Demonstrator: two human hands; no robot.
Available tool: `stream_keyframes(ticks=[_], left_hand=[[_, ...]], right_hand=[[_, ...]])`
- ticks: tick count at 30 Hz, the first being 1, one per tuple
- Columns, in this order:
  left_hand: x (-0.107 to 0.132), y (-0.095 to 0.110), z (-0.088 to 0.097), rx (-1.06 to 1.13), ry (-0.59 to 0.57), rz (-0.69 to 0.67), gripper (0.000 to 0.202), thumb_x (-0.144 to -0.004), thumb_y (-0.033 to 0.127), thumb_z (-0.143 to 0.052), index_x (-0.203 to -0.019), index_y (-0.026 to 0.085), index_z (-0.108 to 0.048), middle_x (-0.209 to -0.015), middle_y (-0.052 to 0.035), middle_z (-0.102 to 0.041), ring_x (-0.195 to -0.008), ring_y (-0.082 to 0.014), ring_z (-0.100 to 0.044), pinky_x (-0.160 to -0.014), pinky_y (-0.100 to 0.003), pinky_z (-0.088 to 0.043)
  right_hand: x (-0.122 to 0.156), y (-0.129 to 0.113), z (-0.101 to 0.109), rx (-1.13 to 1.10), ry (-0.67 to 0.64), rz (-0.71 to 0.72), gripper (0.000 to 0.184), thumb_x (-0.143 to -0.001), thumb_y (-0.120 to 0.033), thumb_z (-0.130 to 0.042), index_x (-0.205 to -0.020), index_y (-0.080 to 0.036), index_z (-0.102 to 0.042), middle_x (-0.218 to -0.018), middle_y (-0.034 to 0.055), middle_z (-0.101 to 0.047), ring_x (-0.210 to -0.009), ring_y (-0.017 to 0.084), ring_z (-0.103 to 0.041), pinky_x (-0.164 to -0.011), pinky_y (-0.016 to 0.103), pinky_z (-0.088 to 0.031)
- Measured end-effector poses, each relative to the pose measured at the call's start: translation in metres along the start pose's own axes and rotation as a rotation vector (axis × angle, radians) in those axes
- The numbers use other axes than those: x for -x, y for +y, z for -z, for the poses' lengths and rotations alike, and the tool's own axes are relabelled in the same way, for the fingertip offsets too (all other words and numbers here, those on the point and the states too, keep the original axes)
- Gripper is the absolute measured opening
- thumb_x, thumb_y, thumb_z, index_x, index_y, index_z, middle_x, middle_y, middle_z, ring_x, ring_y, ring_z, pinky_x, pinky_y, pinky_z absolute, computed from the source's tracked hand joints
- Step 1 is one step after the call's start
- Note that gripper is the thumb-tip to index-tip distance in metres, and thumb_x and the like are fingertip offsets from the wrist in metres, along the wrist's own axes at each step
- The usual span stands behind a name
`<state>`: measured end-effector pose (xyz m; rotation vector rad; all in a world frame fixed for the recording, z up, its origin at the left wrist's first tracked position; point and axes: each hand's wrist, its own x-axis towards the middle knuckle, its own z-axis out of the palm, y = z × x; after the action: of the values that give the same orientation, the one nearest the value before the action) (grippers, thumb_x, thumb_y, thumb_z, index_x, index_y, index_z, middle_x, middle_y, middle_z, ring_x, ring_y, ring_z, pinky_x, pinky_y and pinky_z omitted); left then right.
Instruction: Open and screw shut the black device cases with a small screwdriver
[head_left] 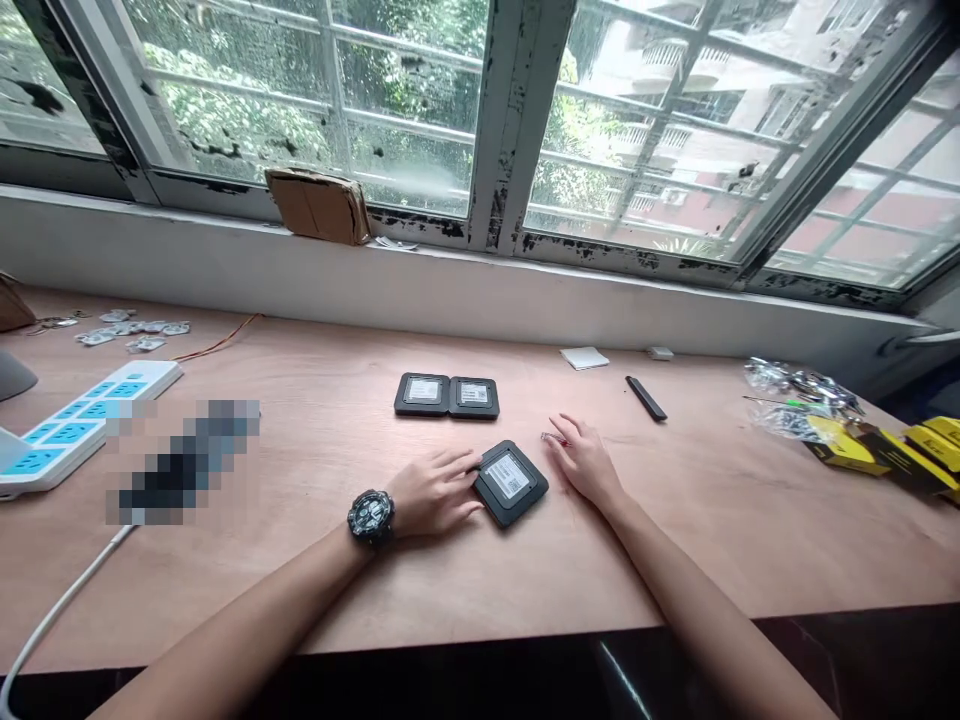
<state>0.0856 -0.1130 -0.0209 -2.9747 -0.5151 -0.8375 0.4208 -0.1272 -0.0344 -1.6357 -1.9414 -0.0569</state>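
In the head view, the left hand [435, 492], wearing a black wristwatch [371, 517], lay open and flat, its fingertips [474, 464] touching the edge of a square black device [510, 483] with a white label. The open right hand [585, 462] rested just beside that device, near a small metal piece [551, 438]. Two similar devices [446, 396] sat side by side farther along the plywood table [300, 580], near a black bar [646, 398].

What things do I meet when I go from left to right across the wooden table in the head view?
White power strip with blue sockets → left hand → black square case with white label → right hand → black bar → yellow-and-black boxes
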Motion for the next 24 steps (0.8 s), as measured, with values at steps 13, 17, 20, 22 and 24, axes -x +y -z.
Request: stream_keyframes(ticks=[13, 17, 20, 22, 24], left_hand=[[-0.002, 0.005, -0.002, 0.097, -0.130, 0.197, 0.095, -0.083, 0.078, -0.060, -0.149, 0.012, -0.046, -0.150, -0.0194, -0.050, -0.139, -0.0357, -0.047, -0.117, -0.049, -0.039], [-0.003, 0.003, 0.000, 0.157, -0.129, 0.194, 0.095, -0.082, 0.075, -0.065, -0.150, 0.013, -0.043, -0.151, -0.0192, -0.049, -0.140, -0.0356, -0.047, -0.117, -0.048, -0.039], [-0.001, -0.001, 0.004, 0.198, -0.088, 0.203, 0.091, -0.084, 0.070, -0.067, -0.152, 0.016, -0.041, -0.152, -0.0175, -0.048, -0.140, -0.0344, -0.047, -0.116, -0.048, -0.041], [0.002, -0.005, 0.006, 0.207, -0.048, 0.237, 0.085, -0.086, 0.067, -0.067, -0.150, 0.017, -0.044, -0.151, -0.0170, -0.050, -0.139, -0.0335, -0.048, -0.115, -0.048, -0.042], [0.006, -0.009, 0.009, 0.208, -0.020, 0.280, 0.076, -0.088, 0.064, -0.067, -0.145, 0.017, -0.051, -0.147, -0.0166, -0.054, -0.136, -0.0328, -0.051, -0.113, -0.047, -0.044]], right_hand=[[-0.017, -0.007, 0.014, -0.231, 0.190, -0.112, 0.041, -0.099, -0.058, -0.049, -0.106, -0.019, -0.061, -0.095, 0.0106, -0.072, -0.083, 0.025, -0.066, -0.076, 0.038, -0.049], [-0.025, -0.038, 0.020, -0.728, 0.257, -0.089, 0.040, -0.103, -0.051, -0.044, -0.129, -0.022, -0.051, -0.095, 0.0062, -0.067, -0.071, 0.018, -0.059, -0.066, 0.032, -0.050], [-0.026, -0.061, 0.013, -0.835, 0.266, -0.069, 0.037, -0.104, -0.047, -0.045, -0.130, -0.023, -0.053, -0.094, 0.0048, -0.063, -0.068, 0.016, -0.054, -0.065, 0.031, -0.049], [-0.023, -0.070, 0.005, -0.839, 0.255, -0.062, 0.034, -0.103, -0.045, -0.046, -0.128, -0.023, -0.055, -0.094, 0.0048, -0.062, -0.071, 0.017, -0.054, -0.065, 0.031, -0.049], [-0.020, -0.073, -0.001, -0.827, 0.231, -0.051, 0.033, -0.103, -0.045, -0.046, -0.128, -0.024, -0.055, -0.094, 0.0048, -0.062, -0.073, 0.017, -0.055, -0.065, 0.032, -0.049]])
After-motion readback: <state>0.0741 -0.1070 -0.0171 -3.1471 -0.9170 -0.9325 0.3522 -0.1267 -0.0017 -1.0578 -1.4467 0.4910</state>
